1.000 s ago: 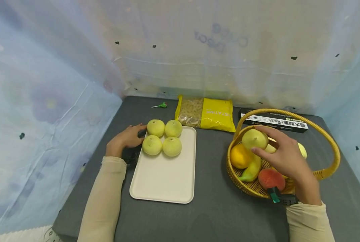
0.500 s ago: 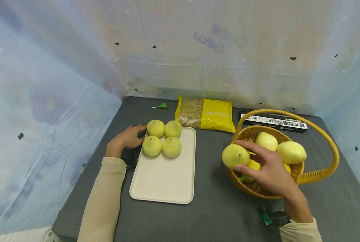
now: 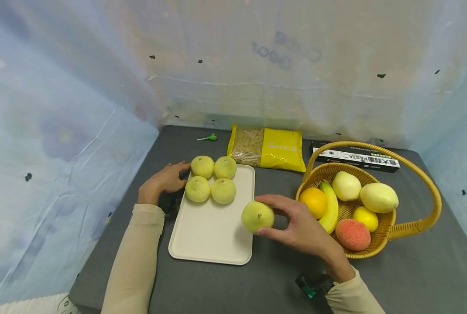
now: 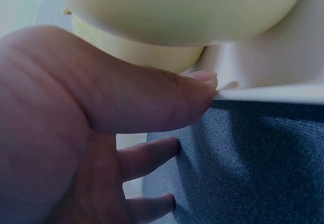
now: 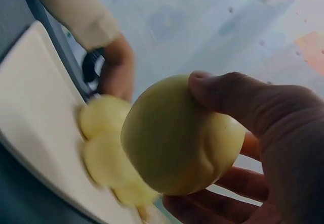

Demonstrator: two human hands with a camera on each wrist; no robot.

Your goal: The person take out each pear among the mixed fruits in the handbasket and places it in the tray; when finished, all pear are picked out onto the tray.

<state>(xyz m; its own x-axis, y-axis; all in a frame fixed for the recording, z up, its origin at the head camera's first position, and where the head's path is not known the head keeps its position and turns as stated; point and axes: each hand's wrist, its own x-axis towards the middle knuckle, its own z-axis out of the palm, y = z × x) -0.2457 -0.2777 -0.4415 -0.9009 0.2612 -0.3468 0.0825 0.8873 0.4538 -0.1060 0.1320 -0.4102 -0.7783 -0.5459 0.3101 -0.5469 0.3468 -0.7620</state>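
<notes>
My right hand [image 3: 302, 224] grips a round yellow-green fruit [image 3: 253, 218] between thumb and fingers, above the right edge of the white tray [image 3: 210, 240]. In the right wrist view the thumb lies over the near side of this fruit [image 5: 177, 138], with fingers behind it. Several similar fruits [image 3: 223, 191] sit together at the tray's far left. My left hand [image 3: 166, 178] rests beside them at the tray's left edge. In the left wrist view its thumb [image 4: 152, 100] touches the tray rim, and its fingers are extended against the dark table cloth.
A wicker basket [image 3: 386, 237] on the right holds an orange, a banana, a peach, a lemon and other pale yellow fruits. Behind are a yellow pasta bag [image 3: 282, 148], a black pasta box [image 3: 359, 159] and a green lollipop [image 3: 211, 137]. Curtains surround the dark table.
My right hand has lifted the yellow-green fruit out of the basket and carried it left to the tray's right edge. The left hand and the fruits on the tray stay in place.
</notes>
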